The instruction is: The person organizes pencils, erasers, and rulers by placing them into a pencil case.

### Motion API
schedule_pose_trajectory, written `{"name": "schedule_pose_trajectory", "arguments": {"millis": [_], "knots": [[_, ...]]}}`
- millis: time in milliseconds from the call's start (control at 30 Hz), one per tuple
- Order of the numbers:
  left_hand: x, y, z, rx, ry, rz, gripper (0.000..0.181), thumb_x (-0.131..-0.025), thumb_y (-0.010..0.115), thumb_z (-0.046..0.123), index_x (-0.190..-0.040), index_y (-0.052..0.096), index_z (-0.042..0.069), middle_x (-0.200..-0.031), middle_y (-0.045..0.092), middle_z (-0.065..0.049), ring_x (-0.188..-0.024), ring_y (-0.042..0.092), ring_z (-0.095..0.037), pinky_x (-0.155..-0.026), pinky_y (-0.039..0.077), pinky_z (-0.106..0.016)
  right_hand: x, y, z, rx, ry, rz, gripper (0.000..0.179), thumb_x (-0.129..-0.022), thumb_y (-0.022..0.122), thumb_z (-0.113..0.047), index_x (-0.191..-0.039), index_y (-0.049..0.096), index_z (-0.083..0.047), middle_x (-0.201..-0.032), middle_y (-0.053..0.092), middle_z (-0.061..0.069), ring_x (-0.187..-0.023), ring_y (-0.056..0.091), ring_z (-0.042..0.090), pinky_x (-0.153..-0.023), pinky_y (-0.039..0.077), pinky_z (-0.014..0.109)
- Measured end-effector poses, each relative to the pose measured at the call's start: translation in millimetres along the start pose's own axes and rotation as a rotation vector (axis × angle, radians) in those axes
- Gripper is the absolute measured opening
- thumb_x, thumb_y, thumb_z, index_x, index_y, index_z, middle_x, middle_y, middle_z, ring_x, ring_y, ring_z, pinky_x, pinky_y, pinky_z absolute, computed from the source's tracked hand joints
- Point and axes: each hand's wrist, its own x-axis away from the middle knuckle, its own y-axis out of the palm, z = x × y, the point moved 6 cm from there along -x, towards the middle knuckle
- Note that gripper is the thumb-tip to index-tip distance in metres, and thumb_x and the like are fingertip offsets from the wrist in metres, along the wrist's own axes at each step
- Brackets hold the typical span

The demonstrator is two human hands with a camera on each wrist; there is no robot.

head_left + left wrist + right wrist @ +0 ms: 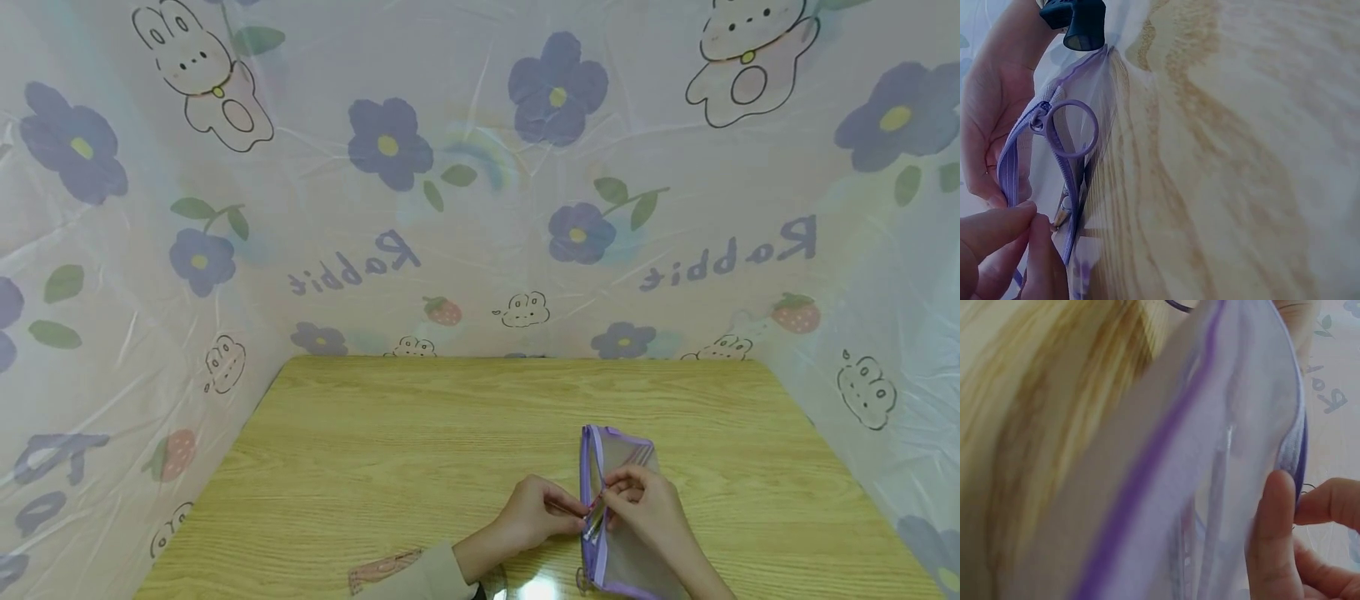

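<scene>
A see-through pencil case (637, 558) with purple edging and a zipper lies on the table, its zipper side parted. My left hand (536, 512) pinches at the left edge of the opening, thumb and forefinger meeting; what lies between those fingertips is mostly hidden. My right hand (651, 504) pinches the opposite edge, as the right wrist view also shows at the zipper tape (1291, 453). Slim pens (639, 457) show through the case's clear side. In the left wrist view a pen tip (1059, 217) appears inside the opening, close to the left fingertips. A purple ring pull (1094, 128) hangs from the zipper.
A clear ruler-like strip with a pinkish pattern (382, 568) lies beside the left sleeve (420, 579), partly covered by it. The wood-grain table (420, 417) meets a patterned plastic sheet (480, 208) at its back and sides.
</scene>
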Motion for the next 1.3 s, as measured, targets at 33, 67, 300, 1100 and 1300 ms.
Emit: {"name": "schedule_pose_trajectory", "arguments": {"millis": [33, 67, 300, 1100, 1300], "knots": [[-0.1, 0.4, -0.6, 0.005, -0.007, -0.003, 0.009, -0.081, 0.080, -0.004, -0.090, 0.077, -0.005, -0.082, 0.075, -0.006, -0.068, 0.068, -0.003, -0.063, 0.056, -0.016, 0.0, -0.1, 0.0, 0.001, -0.001, 0.001, 0.016, -0.079, 0.075, 0.011, -0.092, 0.067, 0.008, -0.074, 0.064, 0.007, -0.049, 0.060, 0.015, -0.047, 0.055, 0.029], [-0.3, 0.9, -1.1, 0.009, -0.013, -0.004, 0.009, -0.081, 0.080, -0.005, -0.090, 0.077, -0.005, -0.081, 0.075, -0.005, -0.068, 0.068, -0.002, -0.062, 0.056, -0.016, -0.2, -0.2, 0.4, 0.003, -0.001, 0.001, 0.016, -0.079, 0.075, 0.011, -0.092, 0.067, 0.008, -0.074, 0.064, 0.007, -0.049, 0.060, 0.015, -0.047, 0.055, 0.028], [-0.3, 2.7, -3.6, 0.008, -0.014, -0.002, 0.008, -0.079, 0.080, -0.006, -0.087, 0.077, -0.004, -0.078, 0.075, -0.005, -0.065, 0.067, -0.002, -0.060, 0.055, -0.016, -1.1, -0.4, 2.5, 0.011, 0.025, 0.000, 0.017, -0.078, 0.075, 0.010, -0.094, 0.067, 0.007, -0.075, 0.065, 0.008, -0.050, 0.061, 0.015, -0.048, 0.054, 0.027], [1.0, 12.0, -0.9, -0.028, 0.037, -0.053, 0.010, -0.081, 0.078, -0.008, -0.089, 0.077, -0.004, -0.082, 0.075, -0.009, -0.071, 0.068, 0.000, -0.065, 0.056, -0.015, 0.2, -0.2, 0.6, -0.018, 0.025, -0.004, 0.015, -0.079, 0.071, 0.012, -0.093, 0.066, 0.009, -0.075, 0.064, 0.008, -0.051, 0.062, 0.015, -0.049, 0.056, 0.028], [1.0, 14.5, 0.5, -0.047, 0.035, -0.053, 0.008, -0.081, 0.079, -0.007, -0.088, 0.078, -0.003, -0.080, 0.075, -0.006, -0.069, 0.067, 0.000, -0.062, 0.055, -0.015, 0.2, -0.4, -0.6, -0.015, 0.022, 0.001, 0.014, -0.079, 0.070, 0.012, -0.092, 0.066, 0.009, -0.074, 0.064, 0.008, -0.051, 0.062, 0.016, -0.050, 0.056, 0.028]]}}
